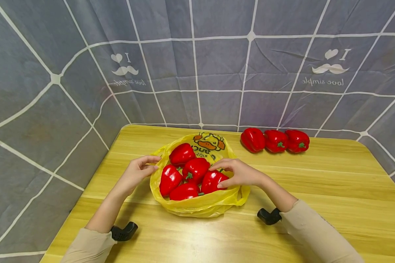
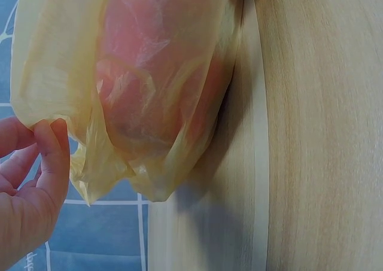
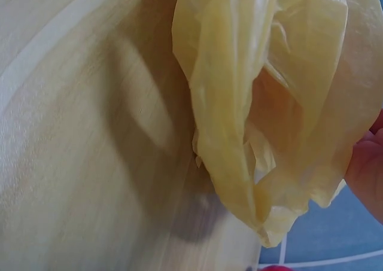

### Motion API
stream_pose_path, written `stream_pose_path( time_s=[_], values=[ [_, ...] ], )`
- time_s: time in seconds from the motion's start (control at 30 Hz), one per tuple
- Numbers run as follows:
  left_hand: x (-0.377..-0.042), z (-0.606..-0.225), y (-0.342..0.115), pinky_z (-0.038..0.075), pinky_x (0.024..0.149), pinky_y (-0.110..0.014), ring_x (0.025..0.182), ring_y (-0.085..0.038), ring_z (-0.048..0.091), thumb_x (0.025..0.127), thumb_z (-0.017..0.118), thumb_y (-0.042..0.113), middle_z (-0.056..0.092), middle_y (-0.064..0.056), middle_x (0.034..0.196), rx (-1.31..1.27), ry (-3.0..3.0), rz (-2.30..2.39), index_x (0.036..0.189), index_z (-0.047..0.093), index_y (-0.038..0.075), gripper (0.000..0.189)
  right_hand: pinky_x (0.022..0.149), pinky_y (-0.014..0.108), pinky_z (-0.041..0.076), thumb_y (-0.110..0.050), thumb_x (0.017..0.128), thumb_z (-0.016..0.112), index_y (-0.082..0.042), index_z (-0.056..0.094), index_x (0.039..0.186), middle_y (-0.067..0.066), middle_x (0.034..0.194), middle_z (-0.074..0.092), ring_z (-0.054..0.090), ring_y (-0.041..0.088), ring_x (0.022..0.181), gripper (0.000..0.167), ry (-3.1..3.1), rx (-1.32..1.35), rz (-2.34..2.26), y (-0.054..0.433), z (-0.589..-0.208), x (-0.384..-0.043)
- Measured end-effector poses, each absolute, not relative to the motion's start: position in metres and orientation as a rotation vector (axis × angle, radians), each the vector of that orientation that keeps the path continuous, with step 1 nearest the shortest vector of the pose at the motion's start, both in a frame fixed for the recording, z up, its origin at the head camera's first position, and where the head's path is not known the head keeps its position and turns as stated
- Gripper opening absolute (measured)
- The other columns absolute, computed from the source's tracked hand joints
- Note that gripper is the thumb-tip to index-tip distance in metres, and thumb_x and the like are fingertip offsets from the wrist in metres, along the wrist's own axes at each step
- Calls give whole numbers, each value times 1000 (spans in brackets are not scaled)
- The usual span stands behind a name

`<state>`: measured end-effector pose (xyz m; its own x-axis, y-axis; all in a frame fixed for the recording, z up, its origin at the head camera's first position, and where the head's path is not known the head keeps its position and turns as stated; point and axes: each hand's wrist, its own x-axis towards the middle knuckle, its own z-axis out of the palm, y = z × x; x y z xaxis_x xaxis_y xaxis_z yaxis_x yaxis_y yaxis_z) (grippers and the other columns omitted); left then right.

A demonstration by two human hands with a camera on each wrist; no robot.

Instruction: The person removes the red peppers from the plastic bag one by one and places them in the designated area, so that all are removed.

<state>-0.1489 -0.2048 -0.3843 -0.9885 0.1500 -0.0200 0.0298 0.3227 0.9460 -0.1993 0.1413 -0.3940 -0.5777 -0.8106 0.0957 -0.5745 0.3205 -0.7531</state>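
Note:
A yellow plastic bag (image 1: 197, 208) with a printed duck lies open-mouthed on the table, several red bell peppers (image 1: 196, 170) inside it. At its left rim my left hand (image 1: 136, 173) pinches the plastic between thumb and fingers; the left wrist view shows this left hand (image 2: 30, 187) beside the bag (image 2: 143, 103). Over the bag's right side, my right hand (image 1: 238, 173) grips a red bell pepper (image 1: 214, 181) with fingers and thumb. In the right wrist view, the bag (image 3: 233, 103) hides most of the right hand (image 3: 368, 169).
Three more red peppers (image 1: 276, 141) lie in a row at the table's back edge, right of the bag. The wooden table (image 1: 332, 182) meets a grey curtain (image 1: 224, 65) with white lines behind and on the left. Black wrist devices (image 1: 124, 232) are on both forearms.

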Motion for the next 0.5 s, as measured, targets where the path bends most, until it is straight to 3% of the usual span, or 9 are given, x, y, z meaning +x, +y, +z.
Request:
stream_pose_path(
  time_s=[0.5],
  values=[
    [-150,-386,-205,48,77,-20,84,-11,58,90,57,2,55,-24,114,165,2444,1788,121,53,-11,33,92,39,45,-24,77,77,-10,62,122,4,122,57,50,19,112,49,2258,-1226,-1132,141,-397,-199]
  ],
)
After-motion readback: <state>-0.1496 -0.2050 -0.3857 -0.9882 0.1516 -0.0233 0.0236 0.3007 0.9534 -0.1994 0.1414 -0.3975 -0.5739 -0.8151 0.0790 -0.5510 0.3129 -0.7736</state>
